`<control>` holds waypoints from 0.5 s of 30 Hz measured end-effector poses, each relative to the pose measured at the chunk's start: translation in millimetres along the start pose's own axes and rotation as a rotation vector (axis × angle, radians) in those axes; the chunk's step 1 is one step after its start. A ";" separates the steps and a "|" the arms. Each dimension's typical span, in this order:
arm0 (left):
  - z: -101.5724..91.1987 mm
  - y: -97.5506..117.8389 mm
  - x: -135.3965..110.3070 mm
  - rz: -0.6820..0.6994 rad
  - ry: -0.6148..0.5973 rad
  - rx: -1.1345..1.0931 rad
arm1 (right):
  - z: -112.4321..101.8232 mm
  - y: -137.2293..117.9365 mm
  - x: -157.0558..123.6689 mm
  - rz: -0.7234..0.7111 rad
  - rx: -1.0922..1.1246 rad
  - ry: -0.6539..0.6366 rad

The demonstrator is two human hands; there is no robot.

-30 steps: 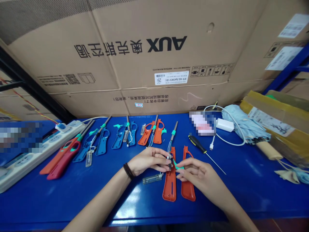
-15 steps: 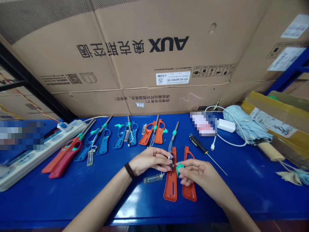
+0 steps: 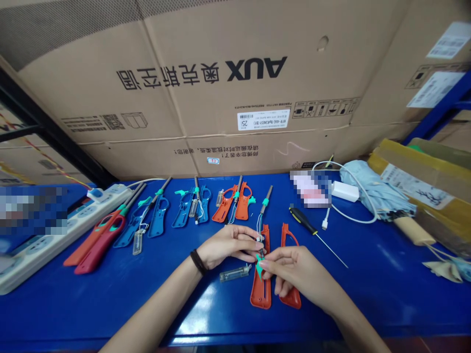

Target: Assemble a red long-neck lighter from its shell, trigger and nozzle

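Note:
My left hand (image 3: 233, 246) pinches a small black wired part (image 3: 261, 252), the igniter end of a lighter's metal tube (image 3: 268, 195). Between the thumb and fingers of my right hand (image 3: 292, 269) is a green trigger (image 3: 259, 269), held against or right beside the igniter; contact is partly hidden by my fingers. Under both hands lies one orange lighter handle half (image 3: 261, 295). The other orange half (image 3: 291, 298) is to its right, partly covered by my right hand. A clear fuel tank (image 3: 234, 273) rests on the blue table left of the handle halves.
Opened blue lighters (image 3: 157, 219) and an opened orange lighter (image 3: 243, 205) lie along the back. Two closed red-orange lighters (image 3: 98, 245) rest beside a power strip (image 3: 44, 242) on the left. Rightward are a screwdriver (image 3: 303, 220), a white charger (image 3: 345, 191) and a folded umbrella (image 3: 375, 189).
My right hand has brought the green trigger left, from above the gap between the handle halves to the igniter, turning it point downward. My left hand has stayed nearly in place.

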State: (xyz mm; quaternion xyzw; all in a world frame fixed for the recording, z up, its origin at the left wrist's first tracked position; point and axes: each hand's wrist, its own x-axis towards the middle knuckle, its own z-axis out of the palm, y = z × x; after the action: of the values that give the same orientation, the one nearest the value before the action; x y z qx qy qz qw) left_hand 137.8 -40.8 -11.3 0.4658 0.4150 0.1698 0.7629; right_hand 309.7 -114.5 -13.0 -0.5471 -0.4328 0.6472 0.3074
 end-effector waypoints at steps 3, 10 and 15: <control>-0.2 -0.6 0.6 0.004 -0.003 -0.014 | 0.1 0.4 -1.1 -0.011 0.018 0.048; 0.4 1.4 0.9 0.029 0.059 -0.063 | -1.8 -1.8 -13.3 -0.036 0.113 -0.034; 0.9 2.0 1.0 0.012 0.044 -0.057 | -4.5 -1.3 -13.8 -0.023 0.155 -0.033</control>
State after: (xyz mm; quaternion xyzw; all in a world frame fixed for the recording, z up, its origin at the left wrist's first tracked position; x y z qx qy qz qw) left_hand 139.4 -39.6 -9.9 0.4424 0.4239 0.1961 0.7656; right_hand 316.9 -124.9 -5.8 -0.5057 -0.3926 0.6843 0.3491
